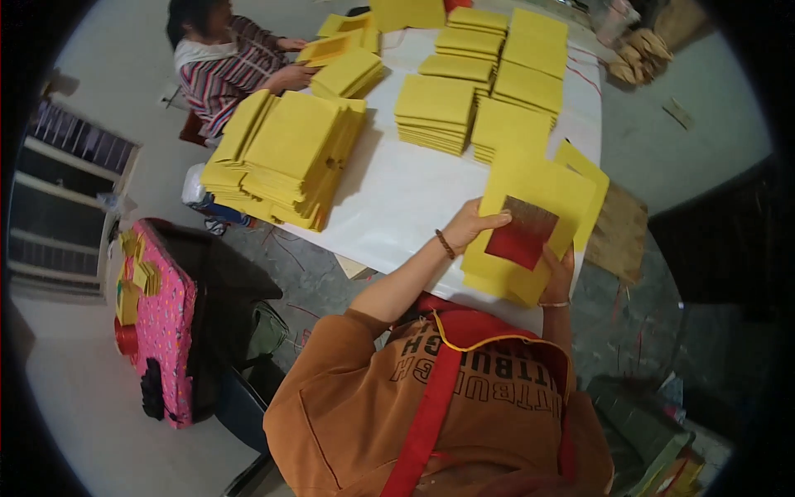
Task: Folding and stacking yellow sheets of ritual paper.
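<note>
Near the table's front right corner, a stack of yellow paper sheets (515,178) is held between my two hands. A dark red square (523,236), bronze toward its far side, lies on the top sheet. My left hand (470,225) grips the stack's left side, thumb on top by the square and the other fingers hidden beneath. My right hand (559,277) closes on the near right edge, its fingertips reaching the square's corner; part of this hand is hidden. More yellow sheets (586,176) fan out just beyond and to the right.
Tall yellow paper stacks stand on the white table (389,195): a large pile (290,137) at left, several piles (435,103) at the back right. Across the table a person (228,62) in stripes handles yellow paper. A pink-covered side table (166,306) stands at left.
</note>
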A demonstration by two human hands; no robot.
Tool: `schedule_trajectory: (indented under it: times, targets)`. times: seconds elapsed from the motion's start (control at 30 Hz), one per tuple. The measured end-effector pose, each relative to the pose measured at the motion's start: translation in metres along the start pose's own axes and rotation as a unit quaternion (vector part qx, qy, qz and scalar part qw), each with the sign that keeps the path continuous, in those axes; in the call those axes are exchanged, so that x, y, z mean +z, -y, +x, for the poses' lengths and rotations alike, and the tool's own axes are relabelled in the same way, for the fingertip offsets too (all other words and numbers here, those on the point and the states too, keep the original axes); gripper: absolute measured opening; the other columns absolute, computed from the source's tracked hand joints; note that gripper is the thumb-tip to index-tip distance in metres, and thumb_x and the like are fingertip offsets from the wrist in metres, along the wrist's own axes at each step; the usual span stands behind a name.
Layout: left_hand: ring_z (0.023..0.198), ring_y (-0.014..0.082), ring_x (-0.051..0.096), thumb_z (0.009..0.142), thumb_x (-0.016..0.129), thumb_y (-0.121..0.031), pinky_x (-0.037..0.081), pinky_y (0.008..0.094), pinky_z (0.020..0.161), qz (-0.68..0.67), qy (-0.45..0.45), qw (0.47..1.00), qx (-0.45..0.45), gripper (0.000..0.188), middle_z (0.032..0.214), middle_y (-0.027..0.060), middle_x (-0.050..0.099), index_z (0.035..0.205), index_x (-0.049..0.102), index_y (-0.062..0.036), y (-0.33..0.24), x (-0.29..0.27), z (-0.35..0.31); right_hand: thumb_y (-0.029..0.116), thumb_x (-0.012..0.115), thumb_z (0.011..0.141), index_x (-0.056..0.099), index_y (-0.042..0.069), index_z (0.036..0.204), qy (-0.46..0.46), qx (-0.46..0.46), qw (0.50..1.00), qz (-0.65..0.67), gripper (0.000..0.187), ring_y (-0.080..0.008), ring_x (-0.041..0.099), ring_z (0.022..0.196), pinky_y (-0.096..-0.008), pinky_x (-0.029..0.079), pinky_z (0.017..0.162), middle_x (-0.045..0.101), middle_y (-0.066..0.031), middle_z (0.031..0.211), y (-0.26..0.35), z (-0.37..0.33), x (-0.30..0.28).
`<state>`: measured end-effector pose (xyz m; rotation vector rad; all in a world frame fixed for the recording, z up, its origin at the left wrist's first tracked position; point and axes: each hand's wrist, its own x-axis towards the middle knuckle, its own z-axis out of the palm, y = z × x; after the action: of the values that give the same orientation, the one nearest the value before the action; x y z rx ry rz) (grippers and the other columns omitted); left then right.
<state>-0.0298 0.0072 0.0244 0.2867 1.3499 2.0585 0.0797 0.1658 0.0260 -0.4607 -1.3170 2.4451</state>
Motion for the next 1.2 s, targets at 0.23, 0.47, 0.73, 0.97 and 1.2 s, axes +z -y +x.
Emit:
schedule_trajectory:
  times: [0.23, 0.47, 0.73, 0.97, 1.2]
  targets:
    - [0.075, 0.0114, 0.058, 0.076, 0.066, -0.008, 0.047, 0.0246, 0.068, 0.093, 0.060, 0.994, 0.027, 0.017, 0.084, 0.0061, 0.063, 0.090, 0.062, 0.0010, 0.002, -0.003, -0.012, 0.009, 0.065, 0.074, 0.055, 0.002, 0.102, 0.069, -0.002, 0.989, -0.134, 0.031, -0.0116, 0.054, 0.084, -0.0246, 0.044, 0.072, 0.058, -0.0017, 0.092, 0.002, 0.009, -0.034]
    - [0.073, 0.0099, 0.056, 0.079, 0.064, -0.012, 0.046, 0.0239, 0.066, 0.162, 0.022, 0.986, 0.018, 0.016, 0.080, 0.0040, 0.062, 0.086, 0.063, 0.0009, 0.011, -0.001, -0.014, 0.020, 0.062, 0.079, 0.058, 0.002, 0.095, 0.063, 0.048, 0.968, -0.239, 0.024, -0.0083, 0.053, 0.074, -0.0230, 0.042, 0.064, 0.058, -0.0007, 0.085, -0.002, 0.004, -0.036]
    - [0.081, 0.0144, 0.053, 0.078, 0.061, -0.012, 0.044, 0.0284, 0.073, 0.023, 0.056, 0.997, 0.047, 0.062, 0.106, 0.0108, 0.056, 0.131, 0.030, -0.0011, -0.024, -0.005, 0.001, 0.019, 0.056, 0.084, 0.055, 0.003, 0.089, 0.074, 0.055, 0.994, -0.066, 0.017, -0.0117, 0.055, 0.069, -0.0244, 0.043, 0.060, 0.056, -0.0028, 0.076, 0.023, 0.041, -0.067]
    - [0.115, 0.0381, 0.033, 0.070, 0.068, -0.014, 0.027, 0.0442, 0.094, 0.578, 0.056, 0.583, 0.568, 0.074, 0.135, 0.0221, 0.027, 0.130, 0.026, -0.0051, -0.051, 0.014, 0.034, 0.016, 0.055, 0.084, 0.054, 0.002, 0.087, 0.002, 0.107, 0.993, 0.051, 0.014, -0.0123, 0.055, 0.069, -0.0238, 0.044, 0.060, 0.056, -0.0046, 0.079, 0.068, 0.041, -0.039]
    - [0.106, 0.0309, 0.043, 0.064, 0.065, -0.017, 0.032, 0.0436, 0.083, 0.575, 0.051, 0.634, 0.514, 0.053, 0.125, 0.0089, 0.044, 0.114, 0.049, -0.0148, -0.015, -0.002, 0.002, 0.020, 0.057, 0.082, 0.056, 0.004, 0.077, 0.075, 0.207, 0.966, -0.138, 0.016, -0.0118, 0.051, 0.054, -0.0261, 0.042, 0.048, 0.053, -0.0021, 0.062, 0.010, 0.012, -0.041]
